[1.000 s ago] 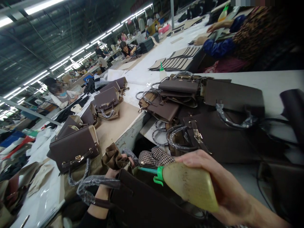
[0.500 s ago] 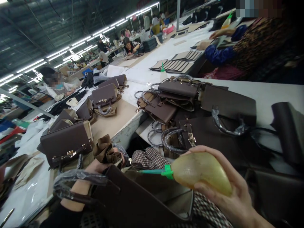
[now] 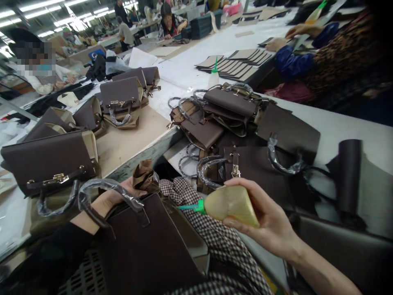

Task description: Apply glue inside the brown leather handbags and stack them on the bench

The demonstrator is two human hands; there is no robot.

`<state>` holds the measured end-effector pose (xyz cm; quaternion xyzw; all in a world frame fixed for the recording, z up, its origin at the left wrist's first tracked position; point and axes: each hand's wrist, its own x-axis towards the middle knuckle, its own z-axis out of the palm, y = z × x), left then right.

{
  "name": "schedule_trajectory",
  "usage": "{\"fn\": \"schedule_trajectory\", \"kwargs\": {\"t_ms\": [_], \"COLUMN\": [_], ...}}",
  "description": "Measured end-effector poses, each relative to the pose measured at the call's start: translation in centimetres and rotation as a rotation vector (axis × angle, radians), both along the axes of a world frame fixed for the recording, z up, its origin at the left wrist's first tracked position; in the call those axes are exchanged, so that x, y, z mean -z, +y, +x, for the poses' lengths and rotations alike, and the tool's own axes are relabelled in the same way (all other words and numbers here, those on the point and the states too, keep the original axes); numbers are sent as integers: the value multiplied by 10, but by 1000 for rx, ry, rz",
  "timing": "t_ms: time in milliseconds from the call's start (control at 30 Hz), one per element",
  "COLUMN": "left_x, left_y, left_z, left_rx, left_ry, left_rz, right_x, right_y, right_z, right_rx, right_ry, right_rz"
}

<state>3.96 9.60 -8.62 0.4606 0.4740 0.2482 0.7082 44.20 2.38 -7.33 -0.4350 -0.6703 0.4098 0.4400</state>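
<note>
A dark brown handbag (image 3: 144, 246) rests in my lap, tilted, its plastic-wrapped handle (image 3: 107, 184) arching over my left forearm. My left hand (image 3: 135, 189) is closed at the bag's upper edge, by the bunched brown lining (image 3: 145, 176); the fingertips are partly hidden behind the bag. In my right hand (image 3: 264, 213) is a yellowish squeeze glue bottle (image 3: 229, 205), lying sideways with fingers and thumb wrapped round it. Its thin green nozzle (image 3: 187, 207) points left to the bag's open side; I cannot tell whether the tip touches.
Several handbags stand on the left table (image 3: 138, 135). More bags (image 3: 230, 102) are piled ahead on the right table (image 3: 377, 139), near an upright glue bottle (image 3: 214, 77) and flat panels (image 3: 230, 67). A co-worker's blue sleeve (image 3: 293, 61) is at the far right. A perforated basket (image 3: 87, 272) stands below.
The view has tilted down and turned. The bottle has moved left, slightly up, in my right hand, and shows less squeezed. The handbag sits more upright; my left hand stays at its edge.
</note>
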Motion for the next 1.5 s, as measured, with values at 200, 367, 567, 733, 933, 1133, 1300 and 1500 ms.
{"fn": "schedule_trajectory", "kwargs": {"t_ms": [200, 367, 567, 733, 933, 1133, 1300, 1500], "left_x": [7, 4, 7, 6, 3, 1, 2, -3], "left_y": [3, 5, 8, 7, 6, 7, 0, -5], "left_z": [-1, 2, 6, 8, 13, 15, 15, 22], "left_rx": [-39, -26, -33, -50, -33, -27, -80, -129], "left_ry": [77, 119, 81, 16, -18, -30, -24, -38], "left_rz": [46, 34, -19, -59, -78, -101, -115, -112], "right_x": [4, 1, -9, -9, -4, 0, 1, 3], "right_y": [24, 34, 36, 31, 23, 13, 7, 3], "right_z": [-11, -17, -10, -2, 5, 11, 15, 18], "right_rx": [-44, -103, -194, -266, -308, -380, -436, -480], "right_ry": [-118, -170, -227, -264, -295, -303, -341, -347], "right_rz": [186, 240, 273, 220, 150, 106, 90, 56]}}
